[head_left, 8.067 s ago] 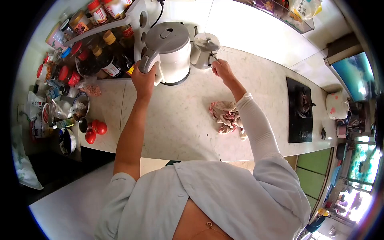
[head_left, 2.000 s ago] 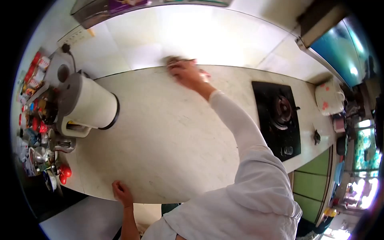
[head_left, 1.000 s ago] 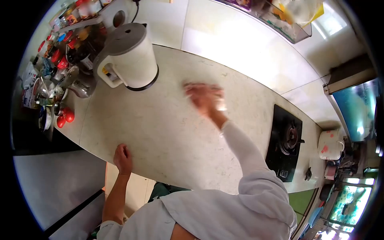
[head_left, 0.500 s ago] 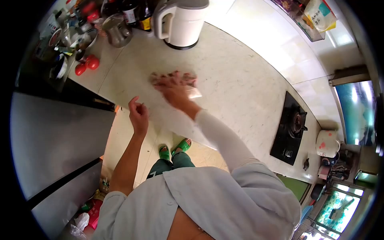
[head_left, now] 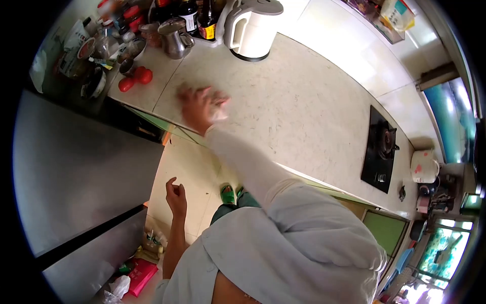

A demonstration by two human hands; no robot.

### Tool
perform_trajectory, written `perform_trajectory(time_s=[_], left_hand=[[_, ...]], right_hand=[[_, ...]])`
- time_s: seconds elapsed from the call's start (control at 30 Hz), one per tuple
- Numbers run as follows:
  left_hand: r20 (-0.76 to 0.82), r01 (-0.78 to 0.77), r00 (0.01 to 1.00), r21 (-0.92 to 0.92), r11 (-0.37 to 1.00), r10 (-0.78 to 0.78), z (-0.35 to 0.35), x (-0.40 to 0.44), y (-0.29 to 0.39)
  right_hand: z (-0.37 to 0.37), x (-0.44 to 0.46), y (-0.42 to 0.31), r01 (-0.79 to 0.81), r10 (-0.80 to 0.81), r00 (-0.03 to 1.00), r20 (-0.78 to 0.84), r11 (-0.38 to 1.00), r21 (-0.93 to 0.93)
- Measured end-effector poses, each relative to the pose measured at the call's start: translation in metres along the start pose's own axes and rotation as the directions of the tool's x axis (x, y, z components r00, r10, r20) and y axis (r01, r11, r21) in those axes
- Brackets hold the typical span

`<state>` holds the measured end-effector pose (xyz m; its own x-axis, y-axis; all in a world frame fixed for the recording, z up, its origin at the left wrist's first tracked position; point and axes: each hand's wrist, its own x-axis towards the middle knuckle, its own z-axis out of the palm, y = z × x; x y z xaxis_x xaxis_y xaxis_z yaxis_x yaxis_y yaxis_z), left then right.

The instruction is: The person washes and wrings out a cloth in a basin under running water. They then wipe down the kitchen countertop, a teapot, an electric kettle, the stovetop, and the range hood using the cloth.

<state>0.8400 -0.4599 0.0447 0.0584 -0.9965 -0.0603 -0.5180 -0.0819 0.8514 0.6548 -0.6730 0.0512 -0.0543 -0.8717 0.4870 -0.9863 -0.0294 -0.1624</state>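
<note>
My right hand [head_left: 196, 109], in a long pale sleeve, presses down on a crumpled cloth [head_left: 219, 110] on the countertop [head_left: 283, 101]. Motion smears both the fingers and the cloth; a whitish and reddish part shows beside the fingers. My left hand [head_left: 176, 198] hangs in the air over the floor, away from the counter. Its fingers are loosely curled and apart, with nothing in them. Closest to my right hand on the counter are red tomatoes [head_left: 135, 80], a metal pitcher [head_left: 175, 39] and a white electric kettle [head_left: 251, 31].
Bottles [head_left: 206, 23], jars and bowls crowd the counter's far left corner. A black gas hob [head_left: 379, 149] is set into the right end, with a white pot [head_left: 424, 166] beyond. A grey refrigerator [head_left: 86, 172] stands at left, with a red bag [head_left: 142, 276] on the floor.
My right hand has swept the cloth left across the counter, nearer its front edge and the tomatoes. My left hand has dropped lower, away from the counter. The view has shifted.
</note>
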Motion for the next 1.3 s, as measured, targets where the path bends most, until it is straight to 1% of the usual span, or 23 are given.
perform_trajectory(time_s=[0.07,0.13,0.27,0.3,0.37,0.4,0.47,0.5,0.6,0.67,0.7,0.73,0.8,0.87,0.93,0.97,1.0,1.03,1.13,1.17,1.2,1.23,1.3], left_hand=[[-0.036,-0.035,0.999,0.037,0.999,0.036,-0.009,0.014,0.009],[-0.143,-0.072,0.986,0.069,0.995,0.082,-0.021,0.031,-0.007],[-0.230,-0.133,0.968,-0.122,0.984,0.102,-0.055,0.046,-0.052],[-0.254,-0.164,0.953,0.022,0.986,0.164,-0.063,0.048,-0.074],[-0.263,-0.217,0.931,0.156,0.964,0.253,-0.067,0.051,-0.076],[-0.258,-0.193,0.940,0.144,0.971,0.225,-0.069,0.042,-0.059],[-0.238,-0.184,0.948,0.133,0.974,0.212,-0.062,0.041,-0.046],[-0.204,-0.151,0.963,0.137,0.979,0.177,-0.050,0.047,-0.050],[-0.081,-0.178,0.976,0.256,0.950,0.204,-0.016,0.057,-0.009],[0.015,-0.331,0.943,-0.045,0.943,0.332,0.026,0.085,0.001],[0.058,-0.401,0.913,-0.034,0.915,0.403,0.039,0.086,0.029],[0.106,-0.466,0.878,-0.027,0.884,0.466,0.052,0.083,0.061],[0.188,-0.408,0.878,-0.186,0.894,0.440,0.075,0.079,0.103],[0.236,-0.427,0.856,-0.182,0.886,0.461,0.091,0.071,0.123],[0.241,-0.445,0.842,-0.195,0.874,0.482,0.108,0.063,0.126],[0.263,-0.421,0.855,-0.151,0.895,0.446,0.114,0.059,0.123],[0.276,-0.398,0.869,-0.105,0.911,0.411,0.121,0.053,0.120],[0.278,-0.396,0.870,-0.094,0.913,0.406,0.128,0.048,0.114],[0.331,-0.290,0.898,-0.048,0.956,0.289,0.157,0.027,0.118],[0.343,-0.293,0.899,0.015,0.956,0.270,0.167,0.013,0.130],[0.355,-0.297,0.900,0.079,0.952,0.252,0.179,0.000,0.141],[0.369,-0.307,0.889,0.042,0.951,0.270,0.194,-0.009,0.150],[0.387,-0.322,0.874,0.005,0.947,0.295,0.222,-0.031,0.181]], right_hand=[[-0.027,-0.025,-0.028,0.054,-0.118,0.963,0.241,0.966,0.254],[-0.052,-0.049,-0.002,0.183,-0.197,0.980,0.034,0.954,0.239],[-0.074,-0.111,0.158,-0.234,0.261,0.956,-0.133,0.954,0.186],[-0.151,-0.119,0.184,-0.455,0.463,0.877,0.129,0.886,-0.088],[-0.213,-0.159,0.234,-0.777,0.886,0.455,0.083,0.441,-0.450],[-0.156,-0.248,0.352,-0.450,0.558,0.829,-0.027,0.639,-0.624],[-0.208,-0.257,0.341,-0.843,0.886,0.437,-0.157,0.343,-0.415],[-0.214,-0.252,0.326,-0.788,0.870,0.470,-0.151,0.336,-0.515],[-0.199,-0.219,0.241,-0.196,0.433,0.901,-0.034,0.337,-0.921],[-0.123,-0.203,0.200,-0.497,0.499,0.864,-0.074,0.819,-0.287],[-0.138,-0.192,0.159,-0.325,0.361,0.931,0.049,0.884,-0.337],[-0.157,-0.192,0.139,-0.191,0.190,0.982,-0.011,0.982,-0.001],[-0.167,-0.210,0.155,-0.215,0.194,0.971,0.138,0.964,0.158],[-0.202,-0.229,0.202,-0.548,0.479,0.823,0.304,0.811,0.204],[-0.277,-0.245,0.242,-0.830,0.875,0.402,0.270,0.473,-0.296],[-0.319,-0.253,0.267,-0.895,0.943,0.237,0.233,0.305,-0.325],[-0.249,-0.351,0.346,-0.414,0.640,0.763,0.087,0.587,-0.696],[-0.260,-0.374,0.377,-0.714,0.763,0.644,-0.057,0.572,-0.404],[-0.281,-0.361,0.378,-0.754,0.760,0.614,-0.213,0.483,-0.446],[-0.265,-0.356,0.377,-0.633,0.745,0.666,0.035,0.590,-0.502],[-0.259,-0.335,0.357,-0.742,0.763,0.621,0.178,0.646,-0.178],[-0.279,-0.304,0.319,-0.640,0.678,0.726,0.118,0.728,-0.245],[-0.246,-0.305,0.297,-0.145,0.136,0.978,0.155,0.988,0.045]])
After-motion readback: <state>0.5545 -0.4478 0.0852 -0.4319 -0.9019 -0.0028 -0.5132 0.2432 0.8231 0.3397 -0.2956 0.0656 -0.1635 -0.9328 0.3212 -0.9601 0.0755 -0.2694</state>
